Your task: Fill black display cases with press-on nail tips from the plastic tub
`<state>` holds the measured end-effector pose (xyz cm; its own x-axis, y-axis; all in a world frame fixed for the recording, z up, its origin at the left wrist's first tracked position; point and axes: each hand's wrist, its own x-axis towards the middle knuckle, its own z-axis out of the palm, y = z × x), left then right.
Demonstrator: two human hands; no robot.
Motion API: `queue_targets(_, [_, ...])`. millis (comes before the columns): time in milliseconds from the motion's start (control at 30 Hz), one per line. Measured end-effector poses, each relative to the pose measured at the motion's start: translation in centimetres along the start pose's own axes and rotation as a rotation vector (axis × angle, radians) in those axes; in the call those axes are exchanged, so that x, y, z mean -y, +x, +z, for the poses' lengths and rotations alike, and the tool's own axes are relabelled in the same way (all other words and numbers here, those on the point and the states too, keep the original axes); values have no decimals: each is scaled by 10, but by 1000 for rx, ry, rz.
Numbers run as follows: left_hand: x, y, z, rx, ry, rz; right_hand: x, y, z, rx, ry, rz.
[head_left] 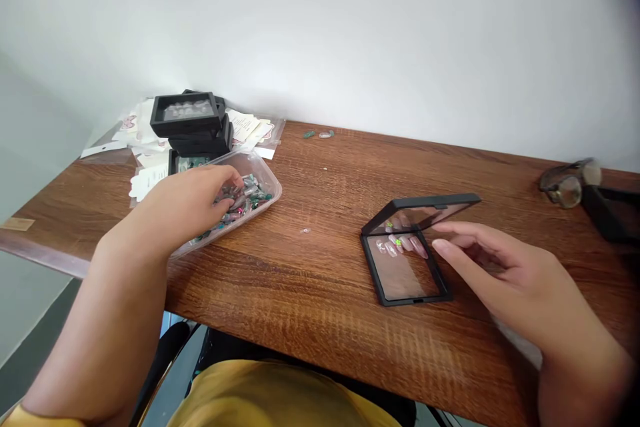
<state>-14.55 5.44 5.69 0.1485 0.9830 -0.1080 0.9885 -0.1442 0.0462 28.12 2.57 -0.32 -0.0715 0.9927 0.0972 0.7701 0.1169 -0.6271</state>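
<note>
My left hand (pixel 197 197) reaches into a clear plastic tub (pixel 273 188) of loose press-on nails (pixel 253 195). Its thumb and forefinger are apart over the nails; the other fingertips are hidden. A black display case (pixel 374 273) with clear film lies on the table, its lid (pixel 425 213) raised at a slant. Several pinkish press-on nails (pixel 400 243), one with a yellow-green decoration, form a row on the film near the hinge. My right hand (pixel 500 267) is beside the case's right edge, thumb and forefinger apart, with nothing visible between them.
Black cases (pixel 190 123) are stacked at the back left, among paper cards (pixel 245 125) and plastic sleeves. Loose nails (pixel 320 135) lie near the wall. Glasses (pixel 570 183) and a black object (pixel 610 213) sit at the far right. The wooden table's (pixel 300 293) front edge is close to my body.
</note>
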Motion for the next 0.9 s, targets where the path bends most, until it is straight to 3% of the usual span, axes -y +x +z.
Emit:
queue_targets(233, [-8,-2,0,-26,26,-79,6,0,-2,-12,-13,-28])
queue_targets(400, [-11,-4,-7,-101,59,-80,5,-1,-4,-20,-28,-51])
queue_targets(667, [-8,-12,-14,-194,30,-188,1,-1,-4,-13,-49,-66])
queue_targets(900, [-7,-18,-16,-166,29,-275,2,-2,-4,3,-42,-43])
